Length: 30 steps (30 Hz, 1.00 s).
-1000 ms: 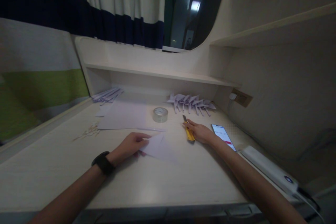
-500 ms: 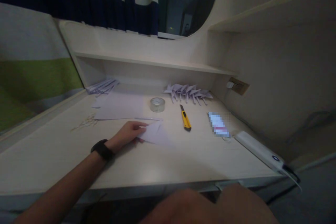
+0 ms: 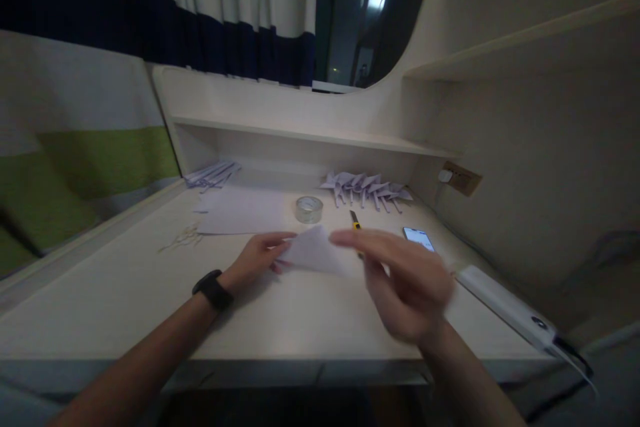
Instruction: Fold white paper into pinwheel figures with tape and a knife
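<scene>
A folded piece of white paper (image 3: 314, 252) rises slightly off the desk, pinched at its left edge between the thumb and fingers of my left hand (image 3: 260, 255). A black band is on that wrist. My right hand (image 3: 407, 273), a bit blurred, hovers just right of the paper with its index finger stretched toward it and the thumb apart. Nothing shows in its fingers. Behind it, the yellow utility knife (image 3: 355, 217) is partly hidden. A roll of clear tape (image 3: 309, 210) lies just beyond the paper.
White paper sheets (image 3: 243, 212) lie at the back left, beside thin rolled paper sticks (image 3: 213, 175) and small loose pieces (image 3: 183, 237). Several paper pinwheels (image 3: 364, 185) line the back right. A phone (image 3: 418, 237) and a white power strip (image 3: 507, 303) are on the right.
My right hand has come into view from the lower right, up to the paper, covering much of the knife. The left hand keeps its hold. The whole view has shifted slightly.
</scene>
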Available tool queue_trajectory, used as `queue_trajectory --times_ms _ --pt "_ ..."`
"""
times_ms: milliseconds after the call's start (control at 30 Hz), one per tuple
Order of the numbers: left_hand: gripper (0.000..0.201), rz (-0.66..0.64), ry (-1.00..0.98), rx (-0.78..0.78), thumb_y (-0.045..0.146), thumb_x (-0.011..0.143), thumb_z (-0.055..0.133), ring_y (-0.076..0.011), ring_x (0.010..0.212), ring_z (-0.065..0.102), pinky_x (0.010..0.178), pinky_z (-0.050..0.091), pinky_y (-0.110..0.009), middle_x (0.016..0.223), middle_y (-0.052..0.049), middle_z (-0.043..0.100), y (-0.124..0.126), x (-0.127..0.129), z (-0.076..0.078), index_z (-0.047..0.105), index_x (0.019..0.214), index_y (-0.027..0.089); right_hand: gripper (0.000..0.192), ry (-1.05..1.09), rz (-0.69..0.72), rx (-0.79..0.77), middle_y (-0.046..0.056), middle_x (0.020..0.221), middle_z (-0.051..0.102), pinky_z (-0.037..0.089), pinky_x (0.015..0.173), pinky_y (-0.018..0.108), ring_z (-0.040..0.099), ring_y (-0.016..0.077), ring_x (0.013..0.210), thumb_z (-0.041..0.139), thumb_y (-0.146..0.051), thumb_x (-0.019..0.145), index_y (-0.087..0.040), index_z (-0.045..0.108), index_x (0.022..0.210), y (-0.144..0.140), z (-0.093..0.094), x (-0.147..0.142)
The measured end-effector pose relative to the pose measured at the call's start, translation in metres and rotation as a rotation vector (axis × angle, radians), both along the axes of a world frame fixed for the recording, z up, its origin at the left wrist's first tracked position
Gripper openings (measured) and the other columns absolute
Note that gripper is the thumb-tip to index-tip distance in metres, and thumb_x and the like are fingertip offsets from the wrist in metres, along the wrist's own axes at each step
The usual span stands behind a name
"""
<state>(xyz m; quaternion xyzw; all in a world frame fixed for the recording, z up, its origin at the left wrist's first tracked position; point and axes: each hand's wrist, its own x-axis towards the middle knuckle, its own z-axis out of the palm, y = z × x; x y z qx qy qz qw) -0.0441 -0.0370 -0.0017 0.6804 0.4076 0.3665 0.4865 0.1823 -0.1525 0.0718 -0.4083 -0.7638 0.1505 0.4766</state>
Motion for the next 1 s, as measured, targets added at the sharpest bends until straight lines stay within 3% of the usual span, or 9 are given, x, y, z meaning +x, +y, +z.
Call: queue_trajectory --times_ms 67,167,267,367,467,567,833,900,1000 --pt "0.052 -0.009 -0.018 -0.004 0.046 0.077 0.063 -0.0204 0.068 0.068 0.047 0.053 -0.026 0.102 -0.015 0.068 0.001 0.002 0.001 0.062 0.116 0.01 0.033 -0.007 -0.114 0.043 0.004 0.114 0.065 0.046 0.094 0.046 0.057 0.0245 0.111 0.055 -0.024 0.08 -0.028 0.064 0.111 0.043 -0.008 0.005" --pt "0.054 -0.028 -0.065 -0.031 0.048 0.076 0.064 -0.0221 0.071 0.069 0.051 0.055 -0.028 0.112 -0.015 0.065 0.006 0.005 -0.001 0.062 0.117 0.012 0.047 -0.025 -0.152 -0.21 0.011 0.102 0.069 0.053 0.075 0.036 0.065 0.0229 0.09 0.072 -0.037 0.068 -0.019 0.063 0.11 0.102 -0.041 0.015" --pt "0.057 -0.048 -0.098 -0.068 0.047 0.077 0.064 -0.0235 0.075 0.069 0.056 0.056 -0.031 0.11 -0.015 0.064 0.013 0.006 0.001 0.058 0.122 0.013 0.034 0.133 -0.184 -0.387 0.005 0.072 0.068 0.047 0.052 0.025 0.062 0.016 0.061 0.073 -0.042 0.064 -0.014 0.067 0.081 0.132 -0.073 0.022" --pt "0.061 -0.106 -0.125 -0.161 0.05 0.078 0.063 -0.024 0.077 0.069 0.061 0.055 -0.033 0.111 -0.014 0.063 0.02 0.006 0.009 0.052 0.128 0.017 0.03 0.295 -0.173 -0.425 0.0 0.055 0.062 0.037 0.043 0.021 0.052 0.0114 0.046 0.075 -0.042 0.058 -0.014 0.064 0.063 0.137 -0.087 0.025" --pt "0.068 -0.294 -0.149 -0.363 0.064 0.08 0.049 -0.0247 0.075 0.068 0.063 0.054 -0.037 0.112 -0.018 0.062 0.031 0.007 0.017 0.049 0.129 0.017 0.028 0.342 -0.133 -0.415 -0.001 0.054 0.061 0.036 0.044 0.021 0.05 0.0106 0.046 0.077 -0.04 0.056 -0.014 0.066 0.062 0.136 -0.09 0.026" --pt "0.076 -0.461 -0.114 -0.492 0.071 0.079 0.04 -0.0259 0.075 0.067 0.063 0.053 -0.036 0.106 -0.021 0.065 0.041 0.014 0.014 0.051 0.125 0.012 0.027 0.357 -0.13 -0.396 0.0 0.058 0.063 0.038 0.048 0.023 0.053 0.0121 0.05 0.076 -0.038 0.056 -0.015 0.068 0.068 0.137 -0.092 0.026" --pt "0.063 -0.366 -0.158 -0.515 0.066 0.082 0.041 -0.0194 0.063 0.062 0.058 0.048 -0.03 0.082 -0.012 0.069 0.038 0.026 -0.009 0.06 0.11 0.013 0.017 0.333 -0.187 -0.238 0.0 0.065 0.064 0.046 0.059 0.027 0.058 0.0151 0.061 0.071 -0.03 0.064 -0.019 0.059 0.067 0.128 -0.096 0.013" --pt "0.056 -0.34 -0.183 -0.489 0.061 0.081 0.05 -0.0175 0.063 0.061 0.057 0.047 -0.027 0.079 -0.01 0.069 0.039 0.025 -0.01 0.062 0.106 0.013 0.012 0.25 -0.19 -0.145 0.004 0.081 0.069 0.049 0.073 0.033 0.062 0.0185 0.076 0.069 -0.028 0.068 -0.02 0.06 0.068 0.124 -0.095 0.012" --pt "0.048 -0.289 -0.244 -0.451 0.052 0.079 0.06 -0.0176 0.072 0.062 0.063 0.048 -0.027 0.089 -0.011 0.069 0.043 0.021 -0.014 0.063 0.105 0.012 0.007 0.068 -0.198 0.084 0.005 0.102 0.068 0.042 0.092 0.041 0.058 0.0219 0.099 0.07 -0.022 0.07 -0.023 0.063 0.067 0.12 -0.091 0.014"
